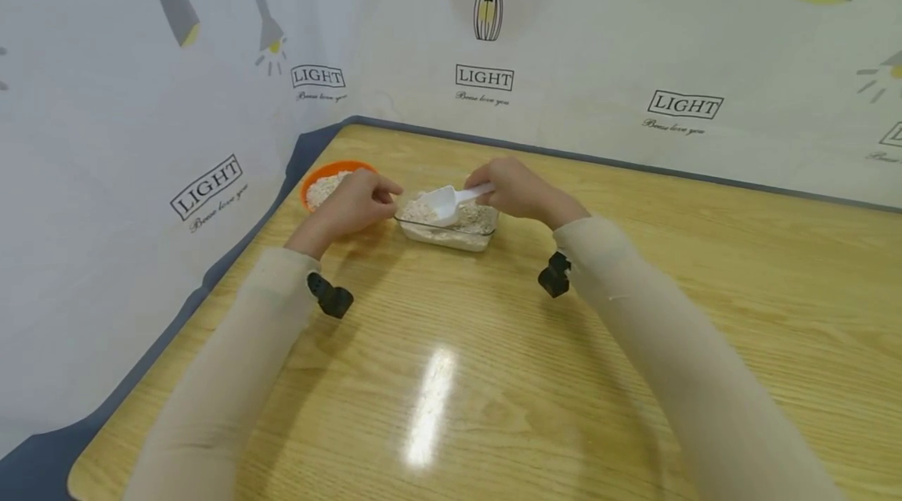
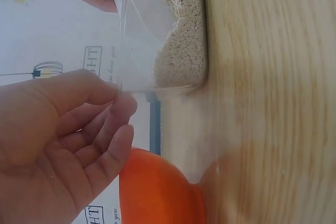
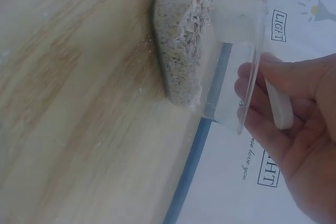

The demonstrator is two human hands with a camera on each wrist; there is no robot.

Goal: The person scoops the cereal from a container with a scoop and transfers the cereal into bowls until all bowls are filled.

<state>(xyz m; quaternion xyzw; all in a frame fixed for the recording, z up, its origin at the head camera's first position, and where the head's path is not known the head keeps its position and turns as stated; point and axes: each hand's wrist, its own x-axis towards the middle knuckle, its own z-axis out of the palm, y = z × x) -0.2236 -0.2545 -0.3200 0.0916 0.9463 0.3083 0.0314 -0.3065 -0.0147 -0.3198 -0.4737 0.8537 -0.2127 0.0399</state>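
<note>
A clear glass container stands on the table, part-filled with pale flaky grain that looks like oats. My left hand pinches the container's left rim between thumb and forefinger, the other fingers loosely bent. From the right, my right hand grips the handle of a white plastic scoop. The scoop lies tilted over the container, its bowl toward the left and down at the flakes. In the right wrist view the scoop's handle crosses the palm under the thumb, close beside the glass rim.
An orange bowl holding similar pale flakes stands to the left, partly behind my left hand. The wooden table meets a printed cloth backdrop behind and on the left. Small crumbs lie near the container.
</note>
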